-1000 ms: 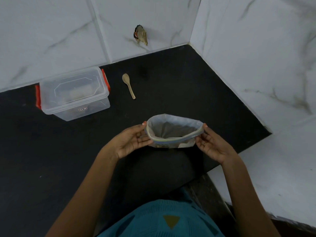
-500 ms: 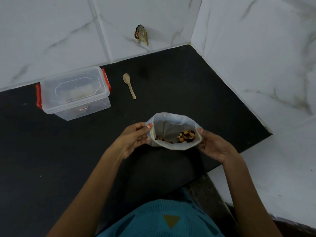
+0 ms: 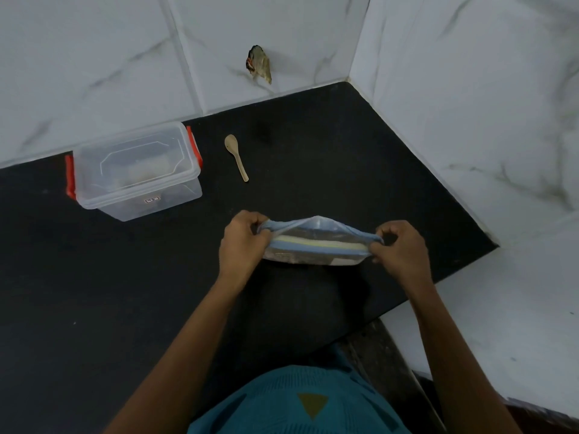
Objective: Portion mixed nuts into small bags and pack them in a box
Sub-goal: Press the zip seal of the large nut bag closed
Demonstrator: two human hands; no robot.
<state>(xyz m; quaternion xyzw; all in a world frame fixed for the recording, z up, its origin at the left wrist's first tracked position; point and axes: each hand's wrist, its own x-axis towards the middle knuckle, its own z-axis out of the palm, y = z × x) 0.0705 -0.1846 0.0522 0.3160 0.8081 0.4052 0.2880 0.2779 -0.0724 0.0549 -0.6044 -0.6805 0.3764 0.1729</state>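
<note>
Zip bag (image 3: 316, 242) stretched between left hand (image 3: 242, 242) and right hand (image 3: 402, 245)

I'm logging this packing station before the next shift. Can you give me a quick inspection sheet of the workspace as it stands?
Surface: black countertop, set in a tiled corner.
Job's things: zip bag held above the counter; lidded clear box with red latches; wooden spoon lying beside it.
Clutter: nothing seen.
Grippers: left hand and right hand pinch the bag's ends.
Cables: nothing seen.
Surroundings: marble-look wall tiles; small dark object on the wall.
</note>
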